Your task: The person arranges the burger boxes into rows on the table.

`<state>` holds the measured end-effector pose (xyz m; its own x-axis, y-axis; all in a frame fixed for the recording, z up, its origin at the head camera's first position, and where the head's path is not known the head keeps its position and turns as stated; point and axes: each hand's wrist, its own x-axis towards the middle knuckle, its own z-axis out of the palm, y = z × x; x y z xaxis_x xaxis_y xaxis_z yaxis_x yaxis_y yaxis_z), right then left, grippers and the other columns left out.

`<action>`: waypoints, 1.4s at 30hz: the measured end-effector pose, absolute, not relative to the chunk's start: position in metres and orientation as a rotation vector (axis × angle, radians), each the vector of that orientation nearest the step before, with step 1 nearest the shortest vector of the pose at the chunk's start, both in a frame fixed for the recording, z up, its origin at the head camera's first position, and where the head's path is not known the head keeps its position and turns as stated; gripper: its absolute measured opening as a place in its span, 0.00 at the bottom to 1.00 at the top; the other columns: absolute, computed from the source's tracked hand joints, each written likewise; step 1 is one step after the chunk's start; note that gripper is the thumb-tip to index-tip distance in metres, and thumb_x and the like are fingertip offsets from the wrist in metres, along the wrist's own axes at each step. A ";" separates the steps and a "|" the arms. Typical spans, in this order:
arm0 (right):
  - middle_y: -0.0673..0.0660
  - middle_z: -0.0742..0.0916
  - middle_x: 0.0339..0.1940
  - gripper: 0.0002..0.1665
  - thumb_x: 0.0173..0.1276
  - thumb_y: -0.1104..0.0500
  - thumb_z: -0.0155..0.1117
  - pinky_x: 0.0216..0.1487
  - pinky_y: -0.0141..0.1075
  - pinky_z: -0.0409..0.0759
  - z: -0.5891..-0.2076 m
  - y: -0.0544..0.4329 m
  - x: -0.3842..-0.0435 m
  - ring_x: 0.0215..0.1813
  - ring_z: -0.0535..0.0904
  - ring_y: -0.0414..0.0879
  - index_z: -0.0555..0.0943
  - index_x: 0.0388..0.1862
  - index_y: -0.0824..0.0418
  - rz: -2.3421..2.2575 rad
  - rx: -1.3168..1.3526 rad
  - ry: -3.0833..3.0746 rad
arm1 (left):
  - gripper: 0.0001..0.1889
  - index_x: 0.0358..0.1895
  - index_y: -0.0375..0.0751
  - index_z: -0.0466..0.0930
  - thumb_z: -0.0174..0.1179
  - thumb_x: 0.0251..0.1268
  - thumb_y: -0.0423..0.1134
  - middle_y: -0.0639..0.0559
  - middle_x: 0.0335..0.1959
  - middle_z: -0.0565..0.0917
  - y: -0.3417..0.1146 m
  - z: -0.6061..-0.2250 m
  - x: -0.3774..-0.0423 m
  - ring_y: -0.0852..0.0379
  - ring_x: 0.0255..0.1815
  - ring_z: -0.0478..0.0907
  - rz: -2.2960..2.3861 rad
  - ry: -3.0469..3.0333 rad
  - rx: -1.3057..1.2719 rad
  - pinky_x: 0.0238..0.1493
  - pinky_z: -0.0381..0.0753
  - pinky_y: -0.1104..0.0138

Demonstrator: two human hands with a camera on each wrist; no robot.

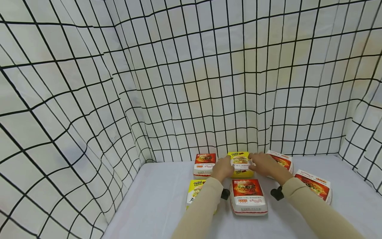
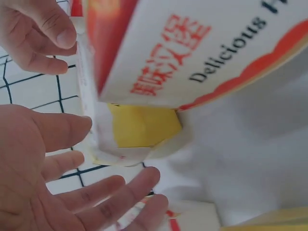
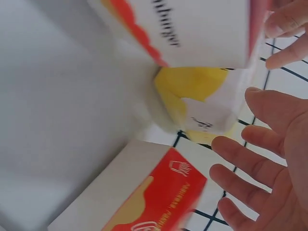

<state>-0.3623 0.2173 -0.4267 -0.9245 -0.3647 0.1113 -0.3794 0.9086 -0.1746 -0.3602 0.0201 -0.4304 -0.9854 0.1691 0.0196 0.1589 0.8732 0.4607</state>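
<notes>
A yellow-and-white burger box [image 1: 239,162] stands at the back middle of the table, with one hand on each side of it. My left hand [image 1: 223,168] is at its left side, and my right hand [image 1: 265,164] reaches to its right side. In the left wrist view the left hand [image 2: 62,187] has its fingers spread beside the yellow box [image 2: 144,126]. The right hand [image 3: 274,163] shows spread fingers too, in the right wrist view. Whether fingertips touch the box is unclear. Nearer, between the forearms, sits a red-and-white burger box [image 1: 249,197].
Another red-and-white box [image 1: 205,164] stands back left; a yellow-and-white box [image 1: 194,191] is partly behind the left sleeve. To the right are two more red-and-white boxes, one behind the right hand [image 1: 285,162] and one nearer [image 1: 316,186]. Black netting [image 1: 209,83] over white cloth walls surrounds the table [image 1: 155,199].
</notes>
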 end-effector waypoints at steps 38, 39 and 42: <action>0.78 0.80 0.61 0.33 0.80 0.46 0.55 0.53 0.71 0.72 -0.433 0.377 -0.253 0.62 0.73 0.75 0.69 0.68 0.72 0.832 0.164 -2.839 | 0.07 0.45 0.57 0.86 0.66 0.69 0.40 0.70 0.37 0.82 0.120 -0.430 -0.236 0.75 0.36 0.74 1.734 2.617 0.563 0.37 0.76 0.77; 0.78 0.80 0.61 0.33 0.80 0.46 0.55 0.52 0.71 0.72 -0.435 0.381 -0.253 0.61 0.73 0.75 0.69 0.67 0.72 0.826 0.158 -2.844 | 0.07 0.46 0.57 0.86 0.66 0.68 0.39 0.70 0.37 0.82 0.123 -0.432 -0.235 0.75 0.36 0.75 1.730 2.612 0.564 0.37 0.76 0.77; 0.79 0.80 0.60 0.33 0.80 0.45 0.54 0.50 0.71 0.74 -0.440 0.389 -0.255 0.60 0.73 0.76 0.69 0.67 0.73 0.806 0.137 -2.858 | 0.09 0.46 0.56 0.86 0.66 0.68 0.37 0.69 0.38 0.82 0.131 -0.439 -0.233 0.75 0.36 0.74 1.735 2.572 0.566 0.37 0.76 0.77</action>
<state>-0.2550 0.3886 -0.4401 -0.9816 -0.0423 0.1863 -0.1335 0.8496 -0.5102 -0.2331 0.1309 -0.4392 -0.9356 0.2861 0.2071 0.2992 0.3303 0.8952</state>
